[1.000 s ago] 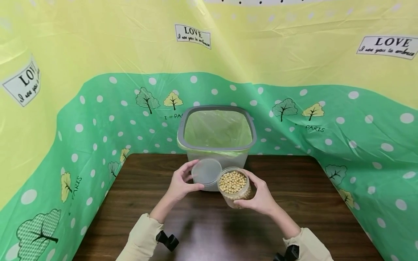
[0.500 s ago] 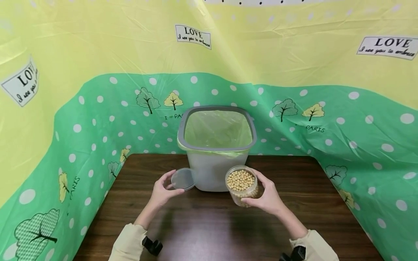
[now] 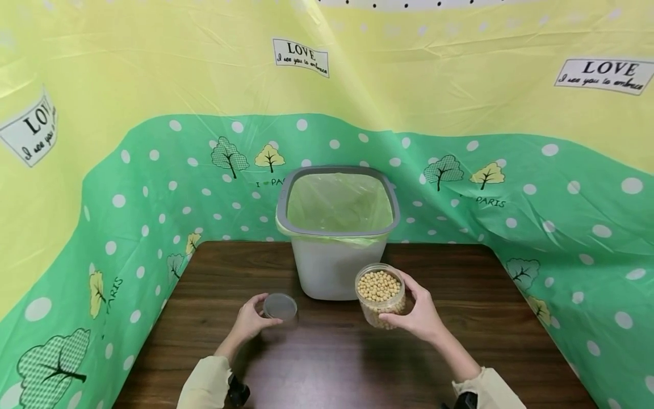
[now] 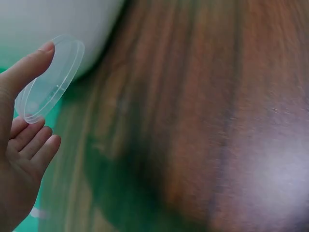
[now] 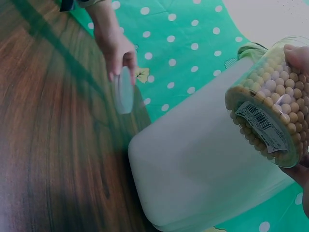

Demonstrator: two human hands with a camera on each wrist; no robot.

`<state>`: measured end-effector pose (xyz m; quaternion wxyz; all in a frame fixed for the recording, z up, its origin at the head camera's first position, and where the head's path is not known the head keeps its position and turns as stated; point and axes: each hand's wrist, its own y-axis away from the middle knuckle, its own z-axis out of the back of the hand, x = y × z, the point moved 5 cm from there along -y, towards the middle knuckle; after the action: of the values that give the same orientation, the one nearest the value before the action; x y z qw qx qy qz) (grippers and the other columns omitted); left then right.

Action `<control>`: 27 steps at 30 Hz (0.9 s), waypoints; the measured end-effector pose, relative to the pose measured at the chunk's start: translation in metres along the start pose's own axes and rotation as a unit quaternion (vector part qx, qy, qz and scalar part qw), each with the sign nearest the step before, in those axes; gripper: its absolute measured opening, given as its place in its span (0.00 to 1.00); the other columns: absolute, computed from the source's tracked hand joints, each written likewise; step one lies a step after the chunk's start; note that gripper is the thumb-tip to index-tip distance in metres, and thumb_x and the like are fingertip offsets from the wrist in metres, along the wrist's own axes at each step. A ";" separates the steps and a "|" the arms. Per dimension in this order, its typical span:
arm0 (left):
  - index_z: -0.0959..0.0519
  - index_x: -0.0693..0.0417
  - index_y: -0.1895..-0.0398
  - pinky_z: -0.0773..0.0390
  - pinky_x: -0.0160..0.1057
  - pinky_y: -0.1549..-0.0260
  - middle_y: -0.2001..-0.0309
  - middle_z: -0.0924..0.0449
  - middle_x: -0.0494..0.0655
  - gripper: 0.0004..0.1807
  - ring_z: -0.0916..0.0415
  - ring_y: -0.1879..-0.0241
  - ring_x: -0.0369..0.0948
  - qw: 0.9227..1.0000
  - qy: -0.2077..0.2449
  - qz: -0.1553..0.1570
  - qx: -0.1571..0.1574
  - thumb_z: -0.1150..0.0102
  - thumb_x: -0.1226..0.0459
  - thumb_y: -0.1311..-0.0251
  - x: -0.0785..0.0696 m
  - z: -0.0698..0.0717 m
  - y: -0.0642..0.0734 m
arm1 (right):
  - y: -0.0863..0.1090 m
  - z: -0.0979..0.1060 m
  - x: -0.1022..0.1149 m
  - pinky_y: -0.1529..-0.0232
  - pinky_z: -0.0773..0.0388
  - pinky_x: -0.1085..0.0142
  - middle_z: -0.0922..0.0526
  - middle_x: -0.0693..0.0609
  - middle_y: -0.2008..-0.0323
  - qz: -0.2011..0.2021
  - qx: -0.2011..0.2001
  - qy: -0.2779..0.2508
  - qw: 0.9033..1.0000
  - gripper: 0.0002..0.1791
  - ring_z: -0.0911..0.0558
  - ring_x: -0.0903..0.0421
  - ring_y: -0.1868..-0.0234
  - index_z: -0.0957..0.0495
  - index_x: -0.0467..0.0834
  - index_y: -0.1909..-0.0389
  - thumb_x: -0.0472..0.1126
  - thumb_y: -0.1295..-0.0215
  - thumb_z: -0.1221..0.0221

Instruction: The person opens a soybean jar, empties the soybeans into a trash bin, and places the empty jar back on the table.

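My left hand (image 3: 251,320) pinches a round, clear plastic lid (image 3: 280,307) by its edge, thumb on one side and fingers on the other. In the left wrist view the lid (image 4: 58,79) stands tilted between thumb and fingers. My right hand (image 3: 420,309) grips a clear plastic jar (image 3: 380,295), uncapped and filled almost to the rim with round, pale yellow soybeans (image 3: 378,286). The right wrist view shows the jar's base with a barcode label (image 5: 262,125), raised off the table. The jar is in front of the bin's lower right corner.
A light grey bin (image 3: 337,267) with a darker grey rim and a green liner bag (image 3: 339,201) stands at the table's back. The dark wooden table (image 3: 460,295) is bordered by a green and yellow printed cloth (image 3: 204,165) at back and sides.
My left hand has drawn the lid away from the jar, leftward and then down toward the table. The right hand with the jar has shifted slightly right.
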<state>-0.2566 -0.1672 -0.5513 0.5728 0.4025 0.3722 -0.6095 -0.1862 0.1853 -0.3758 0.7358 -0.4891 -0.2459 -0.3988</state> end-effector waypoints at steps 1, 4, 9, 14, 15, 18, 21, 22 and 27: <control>0.35 0.69 0.41 0.25 0.45 0.52 0.43 0.33 0.64 0.47 0.29 0.48 0.59 1.000 -0.006 0.003 0.004 0.23 0.62 0.68 0.004 -0.002 0.001 | 0.001 0.000 -0.001 0.53 0.32 0.81 0.26 0.31 0.51 0.001 -0.001 -0.003 1.000 0.44 0.28 0.69 0.50 0.34 0.27 0.44 0.25 0.71 0.30; 0.33 0.69 0.43 0.24 0.46 0.54 0.45 0.30 0.64 0.46 0.27 0.49 0.58 0.999 -0.039 0.005 0.012 0.22 0.61 0.70 0.014 -0.005 0.004 | 0.003 0.000 -0.008 0.54 0.32 0.81 0.27 0.31 0.51 0.006 -0.004 -0.015 1.000 0.44 0.27 0.68 0.51 0.34 0.28 0.43 0.25 0.71 0.30; 0.29 0.69 0.47 0.24 0.46 0.58 0.51 0.24 0.61 0.45 0.24 0.53 0.52 0.992 -0.120 -0.039 0.020 0.21 0.58 0.74 0.021 -0.007 0.008 | 0.008 0.003 -0.028 0.54 0.31 0.80 0.27 0.35 0.48 -0.004 -0.008 -0.028 1.000 0.46 0.27 0.67 0.50 0.34 0.35 0.40 0.26 0.70 0.29; 0.26 0.68 0.52 0.26 0.47 0.55 0.55 0.22 0.56 0.45 0.25 0.54 0.50 0.976 -0.198 -0.089 0.013 0.20 0.55 0.79 0.023 -0.007 0.009 | 0.011 0.005 -0.036 0.54 0.31 0.80 0.27 0.37 0.48 -0.010 -0.013 -0.021 1.000 0.47 0.27 0.68 0.50 0.34 0.37 0.40 0.27 0.70 0.28; 0.26 0.68 0.52 0.26 0.47 0.54 0.56 0.22 0.56 0.45 0.25 0.54 0.50 0.973 -0.208 -0.094 0.012 0.20 0.55 0.80 0.024 -0.007 0.008 | 0.012 0.006 -0.036 0.54 0.31 0.80 0.27 0.37 0.48 -0.010 -0.014 -0.021 1.000 0.47 0.27 0.68 0.50 0.34 0.37 0.40 0.27 0.70 0.28; 0.26 0.67 0.52 0.27 0.48 0.53 0.55 0.22 0.55 0.45 0.25 0.53 0.50 0.968 -0.228 -0.105 0.010 0.20 0.55 0.80 0.026 -0.008 0.008 | 0.012 0.007 -0.037 0.54 0.31 0.80 0.27 0.36 0.49 -0.011 -0.018 -0.019 1.000 0.47 0.27 0.68 0.51 0.34 0.35 0.41 0.26 0.71 0.29; 0.26 0.68 0.53 0.27 0.49 0.53 0.55 0.23 0.57 0.44 0.25 0.53 0.51 0.962 -0.245 -0.122 0.005 0.20 0.56 0.81 0.027 -0.009 0.009 | 0.014 0.008 -0.040 0.54 0.31 0.80 0.27 0.36 0.49 -0.013 -0.023 -0.023 0.999 0.47 0.27 0.68 0.51 0.34 0.34 0.41 0.25 0.71 0.29; 0.26 0.68 0.53 0.27 0.49 0.53 0.55 0.23 0.57 0.44 0.26 0.53 0.51 0.960 -0.249 -0.127 0.002 0.21 0.57 0.82 0.027 -0.010 0.009 | 0.014 0.008 -0.041 0.54 0.31 0.80 0.27 0.36 0.49 -0.014 -0.024 -0.023 0.999 0.46 0.27 0.68 0.51 0.34 0.34 0.41 0.25 0.71 0.30; 0.26 0.69 0.54 0.28 0.50 0.52 0.54 0.24 0.60 0.43 0.26 0.52 0.53 0.959 -0.245 -0.140 -0.005 0.21 0.59 0.82 0.028 -0.011 0.010 | 0.015 0.009 -0.039 0.54 0.31 0.79 0.27 0.37 0.48 -0.011 -0.028 -0.035 0.999 0.46 0.27 0.67 0.51 0.34 0.35 0.40 0.25 0.71 0.30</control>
<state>-0.2464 -0.1694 -0.5811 0.5573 0.1817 0.2765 -0.7615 -0.1948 0.2100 -0.4094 0.7080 -0.5204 -0.2658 -0.3966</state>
